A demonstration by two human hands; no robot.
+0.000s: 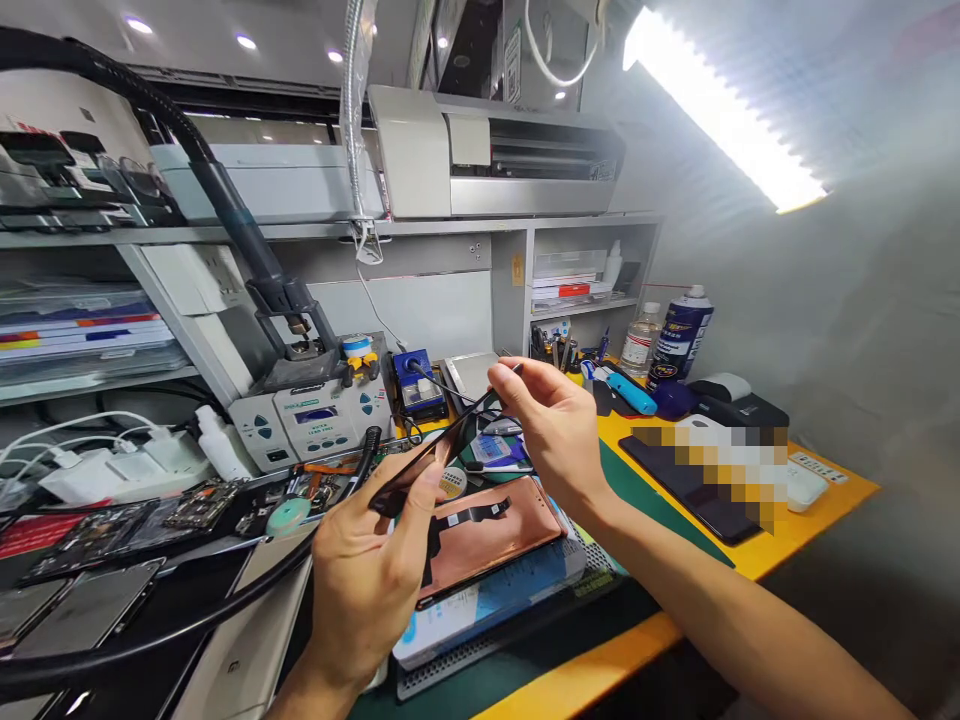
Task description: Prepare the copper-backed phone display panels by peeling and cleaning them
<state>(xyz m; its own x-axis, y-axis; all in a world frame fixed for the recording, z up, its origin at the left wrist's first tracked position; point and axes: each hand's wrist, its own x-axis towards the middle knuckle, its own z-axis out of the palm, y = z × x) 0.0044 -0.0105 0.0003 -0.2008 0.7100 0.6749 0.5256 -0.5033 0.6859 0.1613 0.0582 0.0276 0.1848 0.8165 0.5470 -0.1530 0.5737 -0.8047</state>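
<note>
**Both hands grasp a thin dark panel, tilted in the air above a copper sheet**

The left hand (375, 560) and the right hand (551, 425) share one panel (409, 472), glossy, dark and seen almost edge-on. It slants from 8 o'clock up to 2 o'clock. The left hand grips the lower end: the thumb presses on the near face and the other fingers fold around behind, partly hidden. The right hand pinches the upper end between thumb and index finger, with the remaining fingers loosely curled and a hollow left under the palm. Neither hand is spread open.

At 5 o'clock from the panel, and below it, lies a copper sheet (499, 545) with a black ribbon (472, 516) across its upper part. The sheet rests on a blue and white box (487, 610), which sits over a perforated tray (465, 665). Under these are a green mat (652, 500) and the yellow surface (585, 685).

Around the panel, a grey station (311, 425) stands at 9 o'clock, with a blue holder (420, 395) at 11 o'clock. Toward 2 o'clock a clear bottle (640, 342) is upright beside a spray can (680, 338). A black phone (690, 490) lies flat at 3 o'clock, well apart from the hands. At 8 o'clock, other phones (94, 610) lie near a thick black hose (247, 597).
</note>
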